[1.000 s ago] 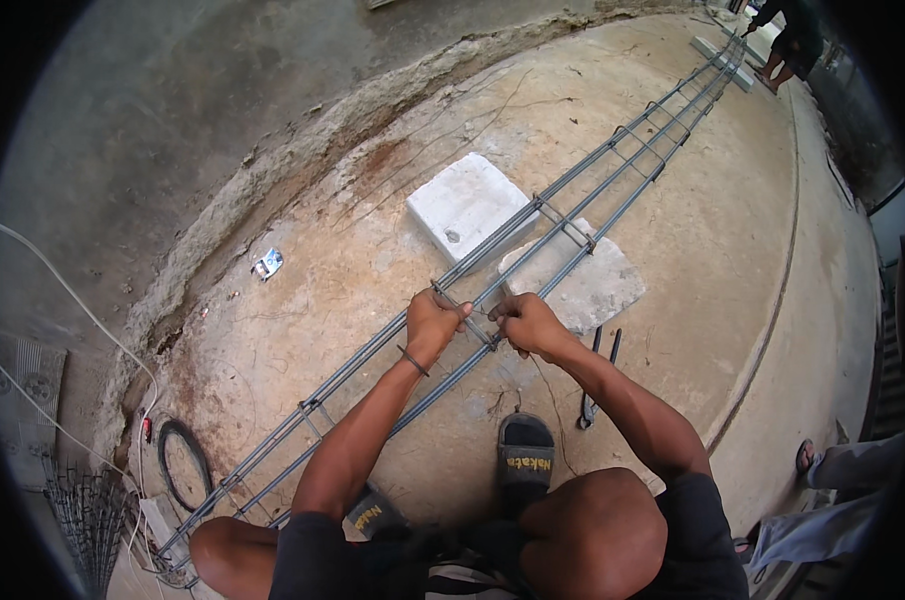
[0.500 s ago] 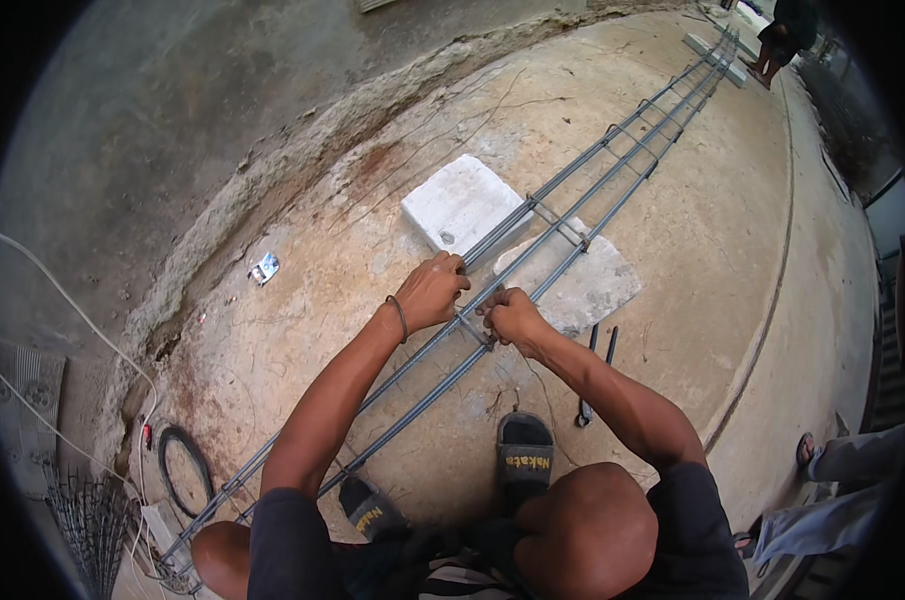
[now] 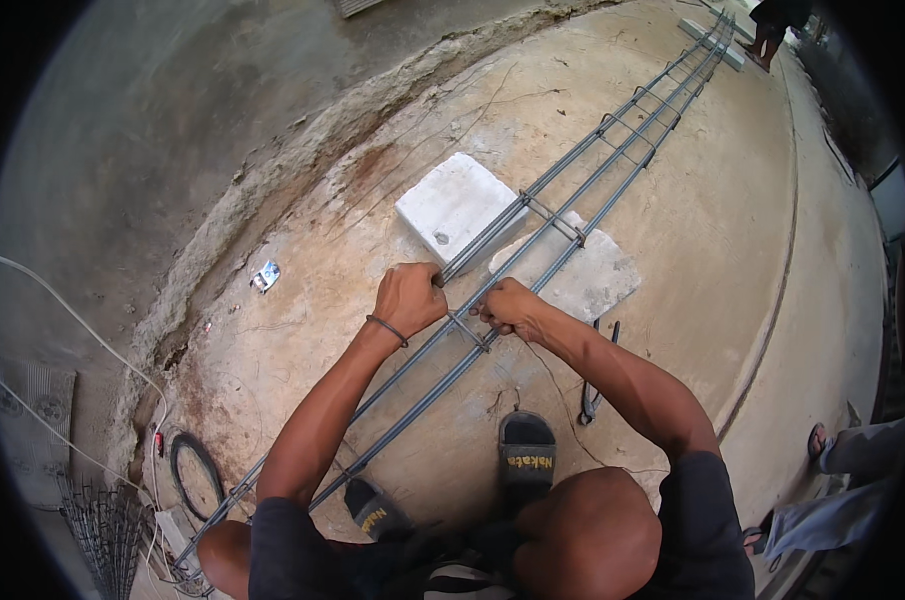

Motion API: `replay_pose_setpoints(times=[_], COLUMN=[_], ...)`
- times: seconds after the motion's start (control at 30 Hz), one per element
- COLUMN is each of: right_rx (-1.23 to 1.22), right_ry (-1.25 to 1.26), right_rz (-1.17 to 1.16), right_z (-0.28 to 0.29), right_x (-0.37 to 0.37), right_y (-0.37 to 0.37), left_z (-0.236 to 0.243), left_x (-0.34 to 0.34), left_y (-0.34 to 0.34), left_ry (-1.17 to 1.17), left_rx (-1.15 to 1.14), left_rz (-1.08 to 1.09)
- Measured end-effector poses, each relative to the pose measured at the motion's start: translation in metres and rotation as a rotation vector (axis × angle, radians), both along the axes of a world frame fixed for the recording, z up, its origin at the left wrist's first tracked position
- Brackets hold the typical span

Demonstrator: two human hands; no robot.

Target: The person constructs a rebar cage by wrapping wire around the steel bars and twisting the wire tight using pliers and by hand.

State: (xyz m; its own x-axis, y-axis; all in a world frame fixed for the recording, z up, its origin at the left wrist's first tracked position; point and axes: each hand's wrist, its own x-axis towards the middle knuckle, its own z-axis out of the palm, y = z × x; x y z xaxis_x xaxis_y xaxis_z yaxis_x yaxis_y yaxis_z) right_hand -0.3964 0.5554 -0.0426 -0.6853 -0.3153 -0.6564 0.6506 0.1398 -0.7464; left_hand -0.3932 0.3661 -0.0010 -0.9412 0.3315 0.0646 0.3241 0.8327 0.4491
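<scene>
A long cage of steel reinforcing bars [image 3: 428,395] runs diagonally from lower left to far upper right, with a square stirrup [image 3: 470,331] crossing it between my hands. My left hand [image 3: 411,300] is closed at the cage's left bars, knuckles up; what its fingertips hold is hidden. On the other side, my right hand [image 3: 514,307] is pinched closed beside the middle bar, just above the stirrup. From under it a thin wire [image 3: 556,385] trails down over the floor. A white block [image 3: 458,205] and a flatter pale block [image 3: 583,278] lie under the bars beyond my hands.
Dark-handled pincers [image 3: 590,395] lie right of my sandals [image 3: 526,445]. At lower left are a coil of black wire [image 3: 195,475], a bundle of rods [image 3: 103,530] and a white cable [image 3: 73,305]. Other people's legs [image 3: 838,485] show at right and at the far end [image 3: 768,45].
My left hand has turned so its back faces up more, and moved slightly left. The right hand has shifted a little, its fingers curled tighter. The view has moved slightly.
</scene>
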Motion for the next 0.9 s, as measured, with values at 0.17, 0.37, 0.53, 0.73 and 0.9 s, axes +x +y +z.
replay_pose_setpoints(times=[0.17,0.37,0.53,0.73,0.9], right_rx=[-0.013,0.022,-0.018,0.008,0.504], right_ry=[-0.104,-0.055,-0.077,-0.042,0.564], right_rz=[-0.114,-0.300,-0.329,-0.305,0.509], right_z=[-0.004,0.006,0.001,-0.015,0.023], right_x=[0.005,0.026,0.028,0.019,-0.001], right_y=[-0.003,-0.023,-0.023,-0.002,0.012], left_z=[-0.032,-0.044,-0.053,-0.040,-0.046], left_x=[0.031,-0.021,-0.055,-0.056,-0.044], left_y=[-0.026,-0.006,0.019,0.022,0.004], left_ry=[0.101,0.000,-0.172,-0.266,0.249], left_rx=[0.095,0.084,-0.441,-0.373,-0.104], left_rz=[-0.001,-0.421,-0.520,-0.584,-0.749])
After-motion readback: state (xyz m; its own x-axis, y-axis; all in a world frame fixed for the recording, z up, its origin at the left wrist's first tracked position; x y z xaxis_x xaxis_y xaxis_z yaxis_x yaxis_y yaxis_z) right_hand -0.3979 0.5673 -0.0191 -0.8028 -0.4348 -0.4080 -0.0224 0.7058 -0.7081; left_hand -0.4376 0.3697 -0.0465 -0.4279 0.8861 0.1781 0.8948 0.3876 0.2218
